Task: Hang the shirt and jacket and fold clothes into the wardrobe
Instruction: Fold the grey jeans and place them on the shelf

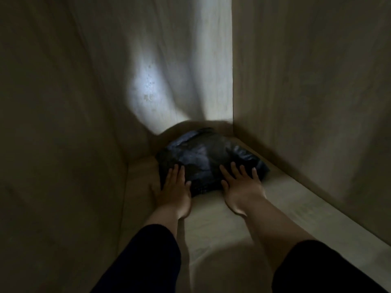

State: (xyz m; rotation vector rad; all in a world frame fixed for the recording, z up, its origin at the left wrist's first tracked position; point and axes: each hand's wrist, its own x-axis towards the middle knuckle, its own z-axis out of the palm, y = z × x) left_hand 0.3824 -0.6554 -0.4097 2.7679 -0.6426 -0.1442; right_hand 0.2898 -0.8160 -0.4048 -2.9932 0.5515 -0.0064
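Head view: dark folded garment on wardrobe shelf, under flat-fingered left hand and right hand.

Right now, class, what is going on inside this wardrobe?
A person leans into a wooden wardrobe and lays both hands flat on a dark folded garment lying on the shelf near the back corner. The left hand rests on its left edge, the right hand on its right side, fingers straight. What kind of garment it is cannot be told in the dim light.
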